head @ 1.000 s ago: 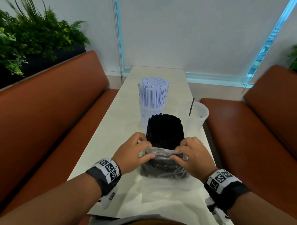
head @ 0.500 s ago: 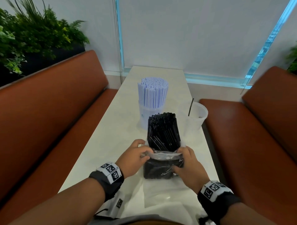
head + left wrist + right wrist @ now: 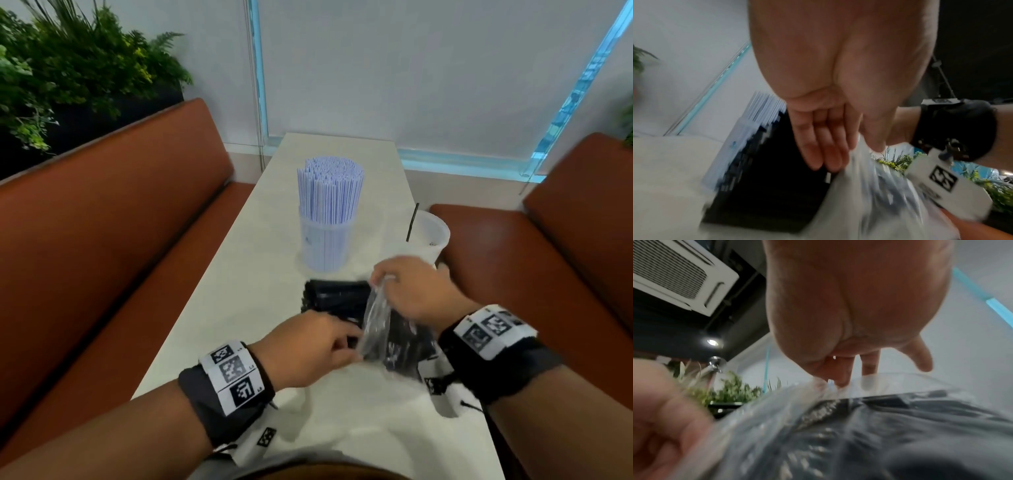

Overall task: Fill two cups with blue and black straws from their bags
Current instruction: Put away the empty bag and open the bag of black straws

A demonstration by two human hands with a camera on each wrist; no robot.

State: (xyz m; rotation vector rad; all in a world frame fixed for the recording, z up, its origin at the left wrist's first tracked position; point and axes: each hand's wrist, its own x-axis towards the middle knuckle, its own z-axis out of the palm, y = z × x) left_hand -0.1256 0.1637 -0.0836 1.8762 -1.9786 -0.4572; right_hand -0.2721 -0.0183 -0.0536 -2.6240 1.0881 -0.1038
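Pinching clear bag [image 3: 376, 325]: both hands; black straws [image 3: 334, 298] seemingly flat, blue-straw cup [image 3: 325, 246] beyond.

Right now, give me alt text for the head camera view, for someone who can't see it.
Two hands strip a clear bag off a bundle of black straws lying on a white table: the right hand pinches the bag's edge, the left hand grips the bundle. Behind stand a cup of blue straws and a cup holding one black straw.

Black straws [image 3: 337, 301] lie flat, half inside clear bag [image 3: 376, 329].
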